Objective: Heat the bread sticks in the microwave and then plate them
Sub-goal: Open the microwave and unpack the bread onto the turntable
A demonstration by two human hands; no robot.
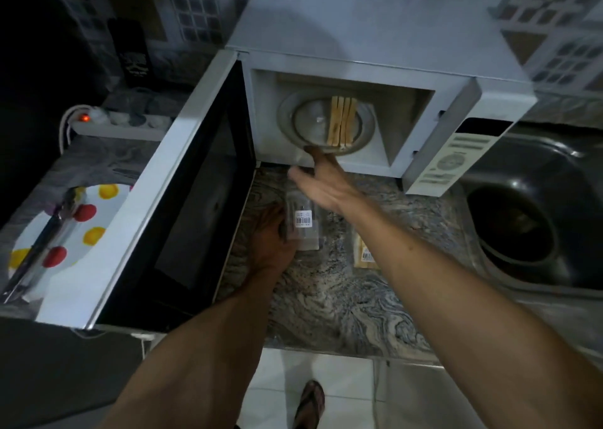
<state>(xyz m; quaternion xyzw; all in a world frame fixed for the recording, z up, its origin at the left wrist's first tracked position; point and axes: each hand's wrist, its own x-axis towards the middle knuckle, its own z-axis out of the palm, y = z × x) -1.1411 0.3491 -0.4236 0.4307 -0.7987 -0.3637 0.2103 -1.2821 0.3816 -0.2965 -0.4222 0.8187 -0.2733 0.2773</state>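
Observation:
Several bread sticks (342, 121) lie side by side on a glass plate (303, 125) inside the open white microwave (359, 33). My right hand (323, 180) reaches to the front rim of that plate, its fingers touching the edge; the grip is hard to make out. My left hand (269, 236) holds a clear plastic package (301, 224) with a barcode label on the marbled counter (342, 298). The microwave door (182, 193) stands swung out to the left.
A white plate with red and yellow dots (98, 219) carrying metal tongs (42, 242) sits left of the door. A second bread stick pack (365, 254) lies on the counter. A steel sink (528, 219) is at right. A power strip (120, 123) lies behind.

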